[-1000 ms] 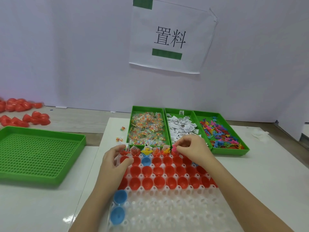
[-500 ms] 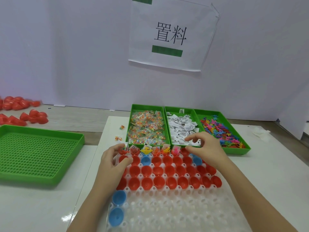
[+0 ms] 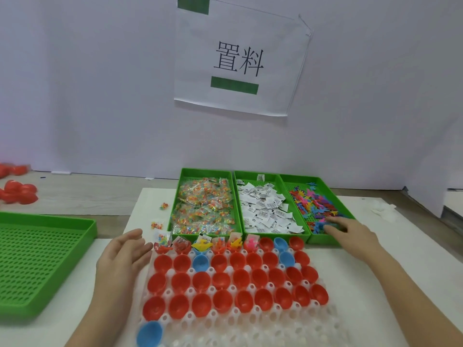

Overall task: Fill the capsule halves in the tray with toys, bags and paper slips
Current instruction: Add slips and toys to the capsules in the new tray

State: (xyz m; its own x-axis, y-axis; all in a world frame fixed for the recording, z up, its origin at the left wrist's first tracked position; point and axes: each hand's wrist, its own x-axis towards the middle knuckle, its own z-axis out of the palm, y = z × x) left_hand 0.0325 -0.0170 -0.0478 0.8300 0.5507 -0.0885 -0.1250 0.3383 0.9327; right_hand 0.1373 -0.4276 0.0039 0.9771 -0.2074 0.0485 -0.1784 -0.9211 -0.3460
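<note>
The capsule halves (image 3: pixel 226 279) sit cup-up in the clear dimpled tray (image 3: pixel 250 329) right in front of the person, mostly red with a few blue. In the far row the six left cups carry a toy, bag and slip, and the three at its right end look empty, as do the rows nearer the camera. Just beyond the tray stand three green bins side by side: bags (image 3: pixel 204 209) on the left, paper slips (image 3: pixel 265 211) in the middle, toys (image 3: pixel 315 204) on the right — a short reach each. The right hand (image 3: pixel 350 234) is at the near end of the toy bin, fingertips down among the pieces; whether it has pinched one I cannot tell. The left hand (image 3: pixel 122 259) rests at the tray's left edge, fingers loosely spread, holding nothing — likely steadying it. Off left lies an empty green perforated tray (image 3: pixel 37 259).
</note>
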